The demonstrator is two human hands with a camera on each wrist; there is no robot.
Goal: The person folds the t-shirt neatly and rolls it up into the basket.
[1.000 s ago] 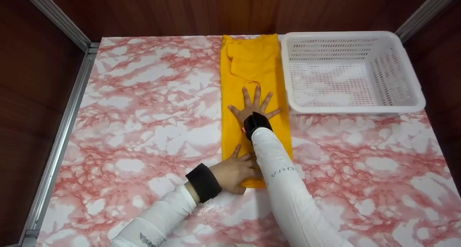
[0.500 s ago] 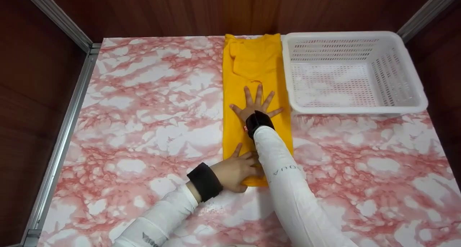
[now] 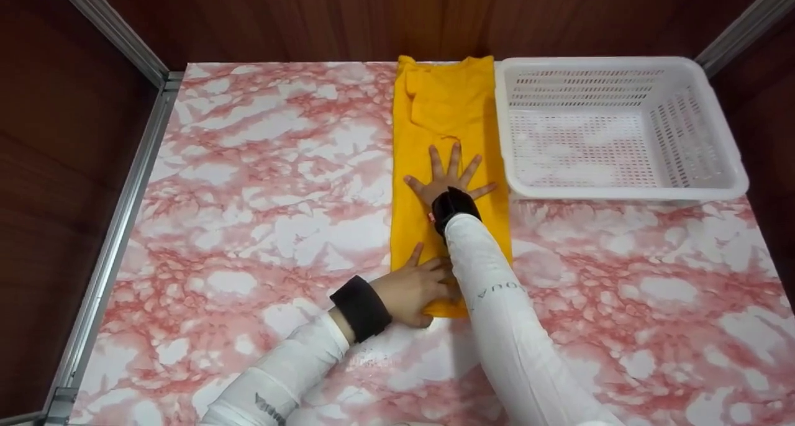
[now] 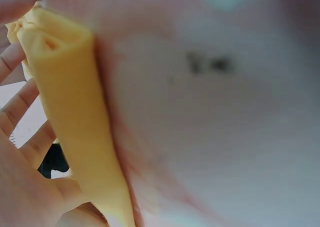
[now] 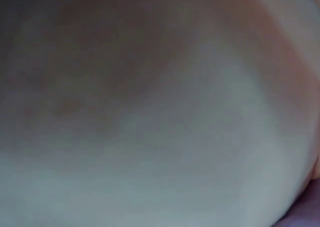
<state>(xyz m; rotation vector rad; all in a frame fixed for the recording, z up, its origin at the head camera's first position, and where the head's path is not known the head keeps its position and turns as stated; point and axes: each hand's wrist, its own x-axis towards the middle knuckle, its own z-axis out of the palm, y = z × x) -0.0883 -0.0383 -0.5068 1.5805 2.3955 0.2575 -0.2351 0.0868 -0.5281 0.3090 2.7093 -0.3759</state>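
Observation:
A yellow cloth garment (image 3: 413, 215), folded into a long narrow strip, lies lengthwise on the table in the head view. A folded-over piece shows near its far end. My right hand (image 3: 444, 181) rests on its middle, fingers straight and spread wide. At the near end, my left hand (image 3: 413, 292) lies over the cloth with spread fingers; the right forearm hides some of its fingertips. In the left wrist view, the fingers (image 4: 22, 104) reach to the edge of the yellow cloth (image 4: 80, 117). The right wrist view is too blurred to make out the hand.
A white perforated plastic basket (image 3: 627, 193) stands at the far right, close beside the garment's right edge. Red-and-white marbled covering spreads over the table (image 3: 279, 184). Dark wooden panels (image 3: 310, 19) rise behind it and at both sides.
Both hands keep their places on the garment. The whole head view shifts slightly, so everything appears a little farther right.

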